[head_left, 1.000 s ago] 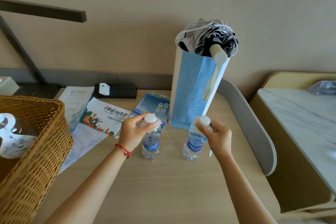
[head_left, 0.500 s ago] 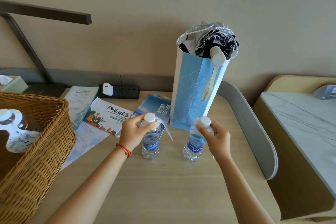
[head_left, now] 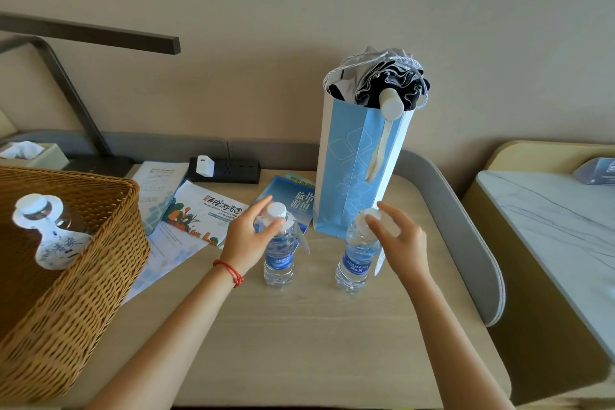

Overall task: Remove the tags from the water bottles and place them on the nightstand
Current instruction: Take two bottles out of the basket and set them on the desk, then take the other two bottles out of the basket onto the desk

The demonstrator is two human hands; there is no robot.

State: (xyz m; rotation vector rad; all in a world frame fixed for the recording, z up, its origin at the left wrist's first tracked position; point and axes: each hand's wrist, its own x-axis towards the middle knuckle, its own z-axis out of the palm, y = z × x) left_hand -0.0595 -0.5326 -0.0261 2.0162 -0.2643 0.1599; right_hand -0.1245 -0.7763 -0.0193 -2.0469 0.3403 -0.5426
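Two small clear water bottles with blue labels and white caps stand on the wooden desk (head_left: pixel 299 336). My left hand (head_left: pixel 248 236) grips the neck of the left bottle (head_left: pixel 279 260), whose white paper tag (head_left: pixel 301 236) hangs at its right side. My right hand (head_left: pixel 397 235) pinches the cap and neck of the right bottle (head_left: pixel 355 263); its tag (head_left: pixel 379 261) hangs down beside my palm. A third bottle with a tag (head_left: pixel 50 236) lies in the wicker basket (head_left: pixel 93 276) at the left. The marble-topped nightstand (head_left: pixel 559 230) stands at the right.
A tall blue paper bag (head_left: pixel 352 173) holding a folded umbrella stands just behind the bottles. Brochures (head_left: pixel 199 210), a black power strip (head_left: pixel 229 170), a desk lamp (head_left: pixel 66 76) and a tissue box (head_left: pixel 33 155) fill the back left. A grey padded rail (head_left: pixel 466 236) borders the desk's right edge.
The view has shifted slightly, and more of the basket and its bottle shows. My right fingers have moved up onto the right bottle's cap; the left hand stays on its bottle's neck.
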